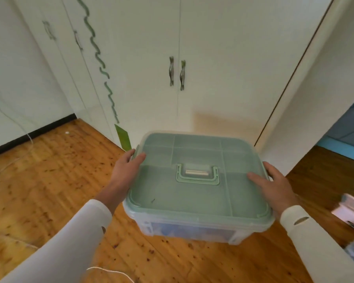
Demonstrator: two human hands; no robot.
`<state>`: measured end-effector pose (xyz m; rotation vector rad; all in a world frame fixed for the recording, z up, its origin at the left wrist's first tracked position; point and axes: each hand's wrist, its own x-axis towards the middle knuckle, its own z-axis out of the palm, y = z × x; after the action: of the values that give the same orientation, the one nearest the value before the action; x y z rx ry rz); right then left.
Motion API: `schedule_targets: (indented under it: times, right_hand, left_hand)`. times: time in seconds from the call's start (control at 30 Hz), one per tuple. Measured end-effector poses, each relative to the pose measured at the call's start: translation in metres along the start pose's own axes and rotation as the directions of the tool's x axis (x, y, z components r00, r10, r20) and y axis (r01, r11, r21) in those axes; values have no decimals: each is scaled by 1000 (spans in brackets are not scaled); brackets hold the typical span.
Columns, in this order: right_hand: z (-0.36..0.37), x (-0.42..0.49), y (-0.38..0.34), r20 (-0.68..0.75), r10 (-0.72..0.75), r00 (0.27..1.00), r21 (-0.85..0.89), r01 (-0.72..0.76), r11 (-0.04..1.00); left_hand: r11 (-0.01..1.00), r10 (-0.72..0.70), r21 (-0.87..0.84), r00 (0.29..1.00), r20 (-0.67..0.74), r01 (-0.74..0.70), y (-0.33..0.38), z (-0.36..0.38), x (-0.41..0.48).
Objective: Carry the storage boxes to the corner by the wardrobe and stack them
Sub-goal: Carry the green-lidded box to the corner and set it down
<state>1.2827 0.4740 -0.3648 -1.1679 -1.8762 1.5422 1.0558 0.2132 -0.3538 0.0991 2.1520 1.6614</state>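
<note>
A clear plastic storage box (192,229) with a pale green lid (196,193) and a folded green handle (198,173) is in front of the white wardrobe (213,58). My left hand (127,170) grips the box's left edge, thumb on the lid. My right hand (274,184) holds the right edge, thumb lying on the lid. Blue contents show faintly through the box's front wall. I cannot tell whether the box rests on the floor or is held just above it.
The wooden floor (49,180) spreads left and front. A white cable (18,123) runs along the left wall. Another cord (110,271) lies near my left sleeve. Other boxes (352,213) show at the right edge. A blue doorway area (347,127) opens at right.
</note>
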Motion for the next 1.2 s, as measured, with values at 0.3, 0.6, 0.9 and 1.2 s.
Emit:
schedule_targets:
  times: [0.3, 0.6, 0.9, 1.2]
  right_hand:
    - [113, 37, -42, 97, -64, 993, 24, 62, 998]
    - [211, 75, -88, 233, -139, 962, -13, 146, 989]
    - [305, 144, -116, 460, -168, 872, 42, 168, 985]
    - [402, 222, -161, 638, -214, 739, 80, 213, 974]
  left_hand:
    - [998, -21, -57, 993, -115, 14, 4, -95, 46]
    - [991, -75, -124, 960, -268, 43, 0, -163, 83]
    - [980, -160, -178, 876, -454, 86, -2, -195, 126]
    - [969, -208, -236, 768, -605, 76, 18, -216, 174]
